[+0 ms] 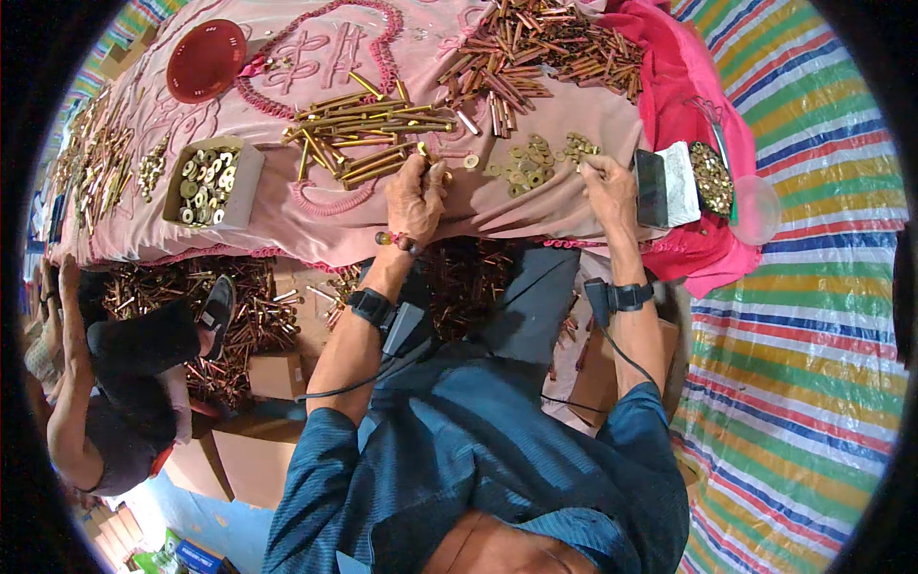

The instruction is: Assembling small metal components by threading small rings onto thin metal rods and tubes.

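Note:
My left hand [416, 196] is closed at the near side of a pile of long brassy bolts [368, 134]. A brassy bolt end [423, 149] pokes out past its thumb and forefinger; the rest is hidden in the fist. My right hand [609, 187] is closed in a pinch at the edge of a small heap of brassy nuts [579, 145]. What its fingertips hold is too small to make out. Between the hands, flat brassy washers [526, 172] lie loose on the pink cloth [382, 225], with a single washer [471, 162] nearer my left hand.
A box of washers [206, 184] and a red bowl [207, 61] stand left. Copper-coloured sleeves [545, 57] lie at the back. On the right are a dark phone-like slab [650, 187] and a tray of small nuts [710, 179]. Another person [115, 383] sits at left.

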Action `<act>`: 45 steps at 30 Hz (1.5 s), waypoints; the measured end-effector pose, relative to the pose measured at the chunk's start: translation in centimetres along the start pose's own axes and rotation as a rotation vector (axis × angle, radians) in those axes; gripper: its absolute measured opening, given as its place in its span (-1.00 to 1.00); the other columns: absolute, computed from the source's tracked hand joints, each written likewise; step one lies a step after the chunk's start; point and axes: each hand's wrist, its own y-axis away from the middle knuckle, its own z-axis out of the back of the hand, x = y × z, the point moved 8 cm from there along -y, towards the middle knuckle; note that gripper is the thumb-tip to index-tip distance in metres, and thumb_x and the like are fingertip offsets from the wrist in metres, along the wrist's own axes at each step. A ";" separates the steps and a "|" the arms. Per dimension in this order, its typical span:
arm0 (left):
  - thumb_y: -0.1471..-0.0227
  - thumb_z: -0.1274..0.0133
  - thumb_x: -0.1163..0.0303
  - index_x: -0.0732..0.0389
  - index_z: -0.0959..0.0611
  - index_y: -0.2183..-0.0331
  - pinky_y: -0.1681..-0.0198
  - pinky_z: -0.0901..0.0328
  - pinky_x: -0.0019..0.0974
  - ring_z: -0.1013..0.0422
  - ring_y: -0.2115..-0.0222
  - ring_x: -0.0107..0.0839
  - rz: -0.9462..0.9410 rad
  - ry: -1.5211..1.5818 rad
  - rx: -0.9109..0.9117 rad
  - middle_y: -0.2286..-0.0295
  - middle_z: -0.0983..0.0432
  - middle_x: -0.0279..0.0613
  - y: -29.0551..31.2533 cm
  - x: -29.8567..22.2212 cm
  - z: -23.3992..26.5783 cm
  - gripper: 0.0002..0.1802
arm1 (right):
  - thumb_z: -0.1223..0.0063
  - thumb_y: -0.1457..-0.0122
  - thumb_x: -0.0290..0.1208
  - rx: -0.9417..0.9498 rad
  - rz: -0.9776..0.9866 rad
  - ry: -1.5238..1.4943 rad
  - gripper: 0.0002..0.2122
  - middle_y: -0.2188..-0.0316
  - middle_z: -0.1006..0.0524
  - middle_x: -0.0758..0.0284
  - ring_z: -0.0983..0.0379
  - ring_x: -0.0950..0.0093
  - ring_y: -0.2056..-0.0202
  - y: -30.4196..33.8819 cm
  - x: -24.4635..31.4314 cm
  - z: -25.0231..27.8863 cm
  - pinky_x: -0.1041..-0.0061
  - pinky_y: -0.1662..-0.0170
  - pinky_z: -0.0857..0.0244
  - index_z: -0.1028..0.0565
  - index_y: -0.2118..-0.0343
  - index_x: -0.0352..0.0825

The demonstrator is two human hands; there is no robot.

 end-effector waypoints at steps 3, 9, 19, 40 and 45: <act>-0.22 -0.07 0.35 0.25 -0.49 0.38 0.56 -0.33 -0.32 -0.48 0.62 -0.42 0.006 -0.035 -0.006 0.60 -0.54 -0.21 0.2 0.0 0.1 -0.81 | -0.15 -0.14 -0.24 0.055 -0.102 0.014 -0.73 0.41 -0.65 0.23 -0.59 0.45 0.43 1.4 -1.7 0.6 0.45 0.26 -0.43 -0.65 0.17 -0.25; -0.26 -0.01 0.37 0.25 -0.52 0.32 0.57 -0.31 -0.35 -0.41 0.64 -0.51 0.008 -0.034 0.019 0.60 -0.51 -0.25 0.4 0.4 0.2 -0.85 | -0.14 -0.18 -0.15 0.030 -0.027 0.169 -0.66 0.52 -0.63 0.30 -0.58 0.47 0.48 2.0 0.6 0.0 0.45 0.38 -0.39 -0.62 0.13 -0.30; -0.21 -0.03 0.42 0.23 -0.45 0.38 0.56 -0.29 -0.16 -0.45 0.64 -0.15 -0.148 -0.148 -0.016 0.64 -0.45 -0.10 0.3 -0.9 -0.2 -0.86 | -0.21 -0.12 -0.28 -0.081 0.106 0.252 -0.71 0.32 -0.60 -0.08 -0.57 0.04 0.22 0.6 0.9 -1.0 0.21 0.12 -0.40 -0.59 0.23 -0.43; -0.11 -0.01 0.51 0.22 -0.46 0.33 0.39 -0.27 0.01 -0.38 0.41 0.15 -0.221 -0.167 -0.008 0.47 -0.37 0.05 1.4 -1.1 0.3 -0.94 | -0.11 -0.19 -0.35 0.097 0.199 0.199 -0.79 0.32 -0.59 0.12 -0.56 0.18 0.35 2.3 7.2 -1.1 0.21 0.26 -0.40 -0.55 0.19 -0.35; -0.11 -0.05 0.47 0.23 -0.47 0.35 0.39 -0.28 -0.03 -0.39 0.43 0.11 -0.307 -0.166 -0.048 0.50 -0.38 0.03 0.5 -1.3 -0.4 -0.92 | -0.09 -0.27 -0.35 0.369 0.019 -0.457 -0.74 0.43 -0.57 0.37 -0.41 0.72 0.54 2.2 8.4 -4.9 0.65 0.49 -0.28 -0.57 0.07 -0.40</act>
